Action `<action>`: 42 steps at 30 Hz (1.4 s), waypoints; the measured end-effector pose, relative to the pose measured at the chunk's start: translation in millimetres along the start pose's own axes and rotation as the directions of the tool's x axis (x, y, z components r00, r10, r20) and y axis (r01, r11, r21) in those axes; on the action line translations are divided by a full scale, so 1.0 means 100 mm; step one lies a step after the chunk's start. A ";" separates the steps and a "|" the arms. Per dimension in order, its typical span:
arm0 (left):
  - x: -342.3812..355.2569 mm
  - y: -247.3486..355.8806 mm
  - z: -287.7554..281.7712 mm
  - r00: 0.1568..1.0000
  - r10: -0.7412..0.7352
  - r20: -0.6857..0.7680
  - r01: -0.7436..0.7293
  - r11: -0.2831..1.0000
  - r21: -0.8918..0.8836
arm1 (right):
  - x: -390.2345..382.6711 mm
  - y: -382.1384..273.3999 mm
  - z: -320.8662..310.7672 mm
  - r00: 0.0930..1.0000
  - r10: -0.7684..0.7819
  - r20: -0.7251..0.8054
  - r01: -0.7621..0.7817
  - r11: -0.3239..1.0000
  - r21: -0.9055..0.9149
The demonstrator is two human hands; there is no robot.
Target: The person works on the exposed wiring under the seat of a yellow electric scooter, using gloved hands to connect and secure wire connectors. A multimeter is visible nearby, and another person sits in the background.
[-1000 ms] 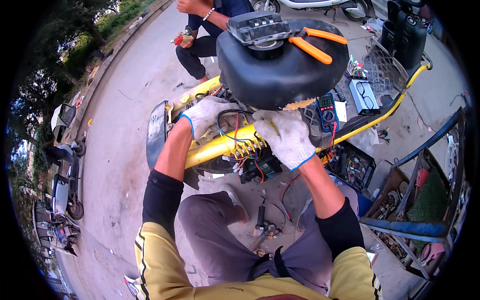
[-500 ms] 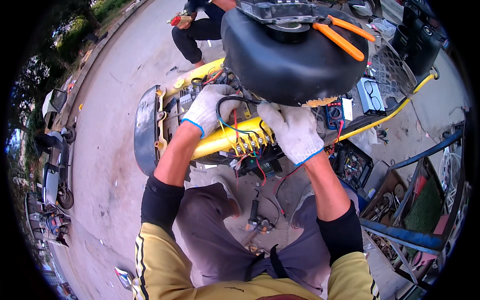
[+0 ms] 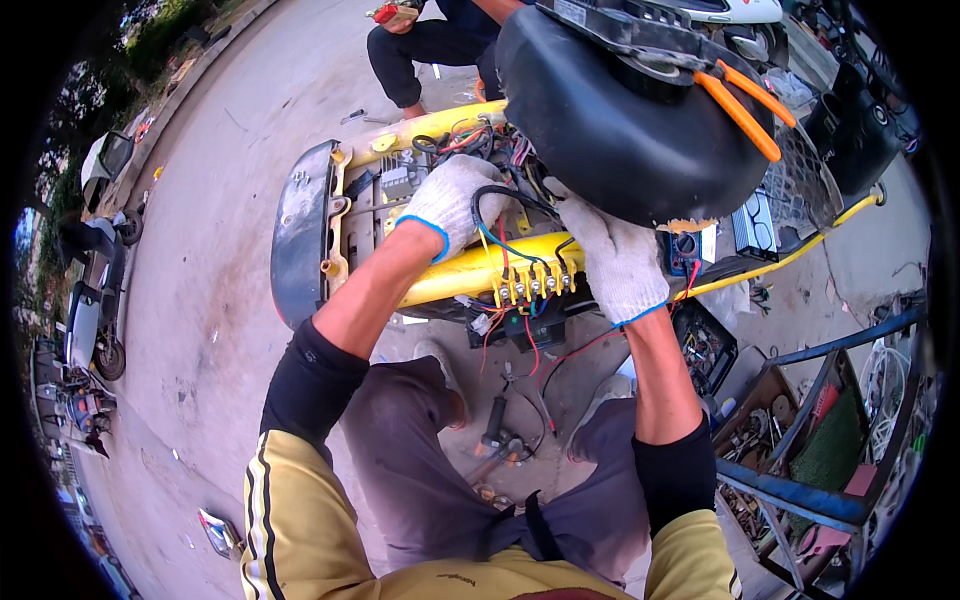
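Note:
My gloved left hand (image 3: 455, 200) is closed among the black cables (image 3: 497, 192) inside the open frame of a yellow electric scooter (image 3: 460, 268). My gloved right hand (image 3: 607, 250) has its fingertips closed at that cable bundle, partly hidden beneath the raised black seat (image 3: 630, 130). Between my hands, thin coloured wires run down to a terminal block (image 3: 535, 287) on the yellow tube. Orange-handled pliers (image 3: 735, 115) lie on the seat assembly. Right of my right hand is a blue multimeter (image 3: 685, 250) with a red lead.
Another person (image 3: 415, 65) crouches beyond the scooter holding a red item. A silver case (image 3: 752, 225) sits on the floorboard. A black toolbox (image 3: 705, 340) and metal-framed cart (image 3: 805, 480) are at my right. Parked scooters (image 3: 90, 320) line the left kerb; a tool (image 3: 495, 430) lies between my feet.
The view has shifted, so the seat and pliers appear further right. My left hand has moved slightly up and right among the cables; my right hand stays at the bundle.

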State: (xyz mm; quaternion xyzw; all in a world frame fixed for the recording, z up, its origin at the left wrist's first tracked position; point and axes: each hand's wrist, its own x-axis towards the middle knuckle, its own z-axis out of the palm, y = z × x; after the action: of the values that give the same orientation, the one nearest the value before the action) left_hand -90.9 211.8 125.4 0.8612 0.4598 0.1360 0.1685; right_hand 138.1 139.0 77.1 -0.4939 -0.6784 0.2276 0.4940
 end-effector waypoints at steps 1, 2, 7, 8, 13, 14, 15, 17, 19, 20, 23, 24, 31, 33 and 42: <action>0.00 -0.06 0.03 0.998 0.033 -0.046 -0.029 0.996 0.090 | 0.02 -0.03 0.02 0.995 0.093 -0.026 -0.092 0.995 0.035; 0.01 -0.12 0.06 0.994 0.069 -0.089 -0.052 0.982 0.180 | 0.03 0.00 0.02 0.999 0.037 -0.025 -0.036 0.999 0.008; 0.03 -0.01 0.09 0.944 -0.089 -0.318 0.087 0.996 -0.022 | 0.11 0.04 -0.03 0.978 -0.189 0.088 0.208 0.865 -0.457; 0.01 -0.02 0.09 0.940 -0.088 -0.329 0.085 0.996 -0.026 | 0.13 0.03 -0.04 0.967 -0.222 0.126 0.254 0.785 -0.566; 0.00 -0.18 0.13 0.949 -0.055 -0.311 0.052 0.998 -0.020 | 0.28 -0.09 0.09 0.996 0.084 0.025 -0.076 0.968 -0.238; 0.00 -0.20 0.15 0.947 -0.042 -0.319 0.041 0.999 -0.010 | 0.27 0.01 0.12 0.999 0.032 0.027 -0.026 0.978 -0.206; -0.01 -0.22 0.18 0.944 -0.027 -0.329 0.027 1.000 -0.003 | 0.29 0.05 0.17 0.999 -0.020 0.027 0.024 0.984 -0.176; 0.00 -0.28 0.24 0.944 0.001 -0.331 0.007 1.000 0.020 | 0.25 0.09 0.12 0.983 0.148 0.113 -0.146 0.989 -0.025; 0.05 -0.23 0.19 0.973 -0.079 -0.219 0.079 0.997 -0.008 | 0.23 0.01 0.08 0.953 0.239 0.184 -0.269 0.950 0.161; 0.08 -0.20 0.17 0.980 -0.117 -0.160 0.115 0.993 -0.020 | 0.21 -0.01 0.08 0.944 0.253 0.214 -0.294 0.938 0.186; 0.06 -0.16 0.17 0.984 -0.085 -0.158 0.091 0.995 0.030 | 0.18 -0.15 0.01 0.928 0.245 0.280 -0.325 0.899 0.292; 0.04 -0.16 0.17 0.981 -0.047 -0.188 0.059 0.996 0.061 | 0.17 -0.22 -0.01 0.935 0.210 0.284 -0.306 0.884 0.354; -0.03 -0.08 -0.01 0.991 0.081 0.107 -0.069 0.992 -0.109 | 0.07 -0.17 0.00 0.970 0.024 0.240 -0.086 0.964 0.250; -0.07 -0.04 -0.02 0.994 -0.002 0.111 0.026 0.976 -0.215 | 0.07 -0.20 0.01 0.976 -0.044 0.214 0.015 0.990 0.138; -0.12 -0.20 0.29 0.962 0.047 -0.267 -0.047 0.999 0.009 | 0.06 -0.29 0.03 0.944 0.219 0.248 -0.308 0.853 0.420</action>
State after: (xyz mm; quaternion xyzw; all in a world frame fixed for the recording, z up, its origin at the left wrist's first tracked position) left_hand -101.0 207.7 90.3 0.8459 0.4579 0.2544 0.1007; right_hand 122.5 132.8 101.4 -0.4294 -0.5763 0.4916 0.4918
